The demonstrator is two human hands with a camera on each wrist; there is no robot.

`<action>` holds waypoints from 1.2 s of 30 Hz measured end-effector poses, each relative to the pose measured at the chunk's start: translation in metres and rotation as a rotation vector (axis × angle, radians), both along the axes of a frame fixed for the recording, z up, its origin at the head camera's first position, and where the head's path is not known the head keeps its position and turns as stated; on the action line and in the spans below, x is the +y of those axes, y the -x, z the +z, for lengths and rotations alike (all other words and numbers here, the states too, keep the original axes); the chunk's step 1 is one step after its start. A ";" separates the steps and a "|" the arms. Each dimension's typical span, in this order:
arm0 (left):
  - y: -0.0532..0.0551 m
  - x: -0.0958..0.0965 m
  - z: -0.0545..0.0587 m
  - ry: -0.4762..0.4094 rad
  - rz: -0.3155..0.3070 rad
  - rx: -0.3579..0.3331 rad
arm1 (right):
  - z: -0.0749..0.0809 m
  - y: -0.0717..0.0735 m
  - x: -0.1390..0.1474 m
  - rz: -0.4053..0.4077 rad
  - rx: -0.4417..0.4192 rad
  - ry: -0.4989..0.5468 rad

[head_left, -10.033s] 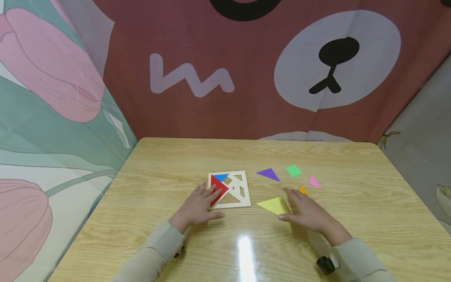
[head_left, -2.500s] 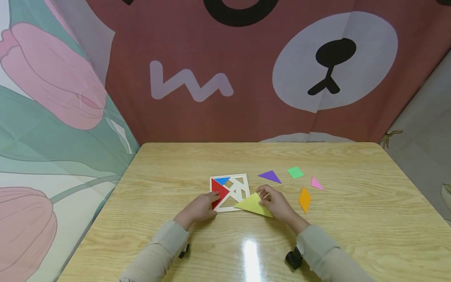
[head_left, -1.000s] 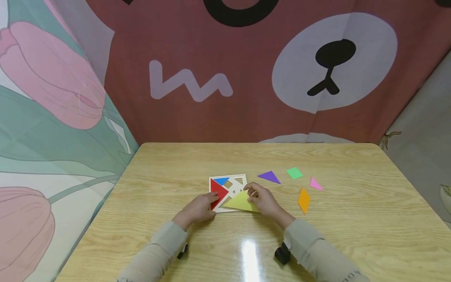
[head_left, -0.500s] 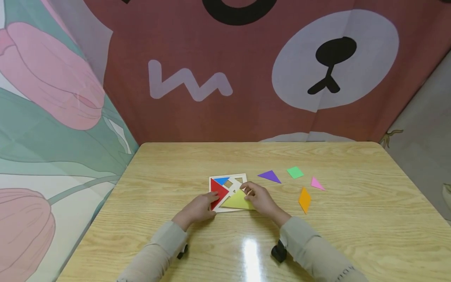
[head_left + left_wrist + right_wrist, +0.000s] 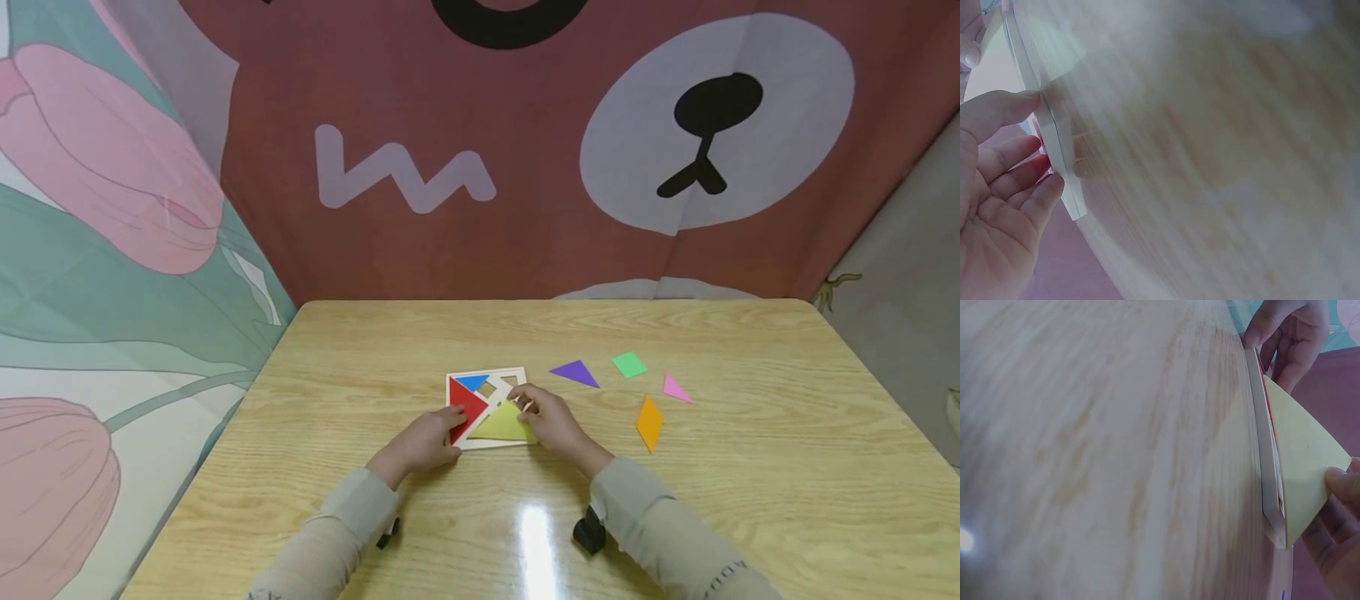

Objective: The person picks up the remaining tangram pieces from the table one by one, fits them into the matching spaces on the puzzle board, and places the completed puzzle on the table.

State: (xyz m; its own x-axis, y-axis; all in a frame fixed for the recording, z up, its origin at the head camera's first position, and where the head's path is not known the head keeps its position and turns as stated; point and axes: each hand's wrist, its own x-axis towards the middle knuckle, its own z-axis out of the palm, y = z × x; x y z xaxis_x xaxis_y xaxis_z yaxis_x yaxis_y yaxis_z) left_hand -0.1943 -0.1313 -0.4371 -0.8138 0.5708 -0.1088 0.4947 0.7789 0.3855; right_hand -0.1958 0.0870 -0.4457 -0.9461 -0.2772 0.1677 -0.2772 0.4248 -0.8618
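The left hand (image 5: 420, 442) grips the tray (image 5: 491, 446) at its near left corner, thumb on the near edge and fingers curled over the left side, where they touch the red triangle (image 5: 463, 404). The tray lies flat on the counter (image 5: 360, 358). Red sits along its left side, with the blue triangle (image 5: 473, 382) just beside it at the far left; bare cut-outs show to the right of blue. The right hand (image 5: 561, 423) pinches the yellow triangle (image 5: 498, 422) near its right corner, between thumb and fingers. Yellow is over the near part of the tray, and the right wrist view shows it tilted up from the surface rather than flat; whether any edge of it touches the tray, I cannot tell. Four pieces lie apart from one another on the counter to the right: the purple triangle (image 5: 577, 373) nearest the tray, the green square (image 5: 629, 365) beyond it, the pink triangle (image 5: 676, 388) farthest right, and the orange parallelogram (image 5: 649, 424) closer to the person. Behind the counter hangs a brown cloth (image 5: 525, 250) with a bear print; a flowered cloth (image 5: 127, 167) is at the left.
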 end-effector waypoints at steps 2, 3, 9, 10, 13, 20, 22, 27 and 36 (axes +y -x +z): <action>0.000 0.000 0.000 0.003 0.002 0.000 | -0.001 0.001 -0.001 0.011 0.005 -0.004; 0.000 0.000 0.000 0.004 0.002 0.000 | -0.001 0.001 -0.001 0.015 0.011 -0.007; -0.001 0.000 0.002 0.001 -0.003 0.000 | -0.005 0.002 -0.002 0.055 0.069 0.018; -0.001 0.000 0.002 0.001 -0.004 0.000 | -0.005 0.003 -0.003 0.062 0.069 0.025; -0.001 0.000 0.003 -0.002 -0.008 0.004 | -0.005 0.003 -0.002 0.097 0.108 0.051; 0.000 0.000 0.001 -0.007 -0.009 0.009 | -0.001 0.003 -0.009 0.064 0.032 -0.011; 0.000 0.000 0.001 -0.013 -0.013 0.016 | -0.002 0.004 -0.010 0.075 0.050 -0.017; 0.000 0.000 0.000 -0.022 -0.027 0.038 | -0.005 0.005 -0.012 0.098 0.085 -0.022; 0.000 0.000 0.001 -0.021 -0.029 0.034 | -0.005 0.005 -0.014 0.106 0.104 -0.035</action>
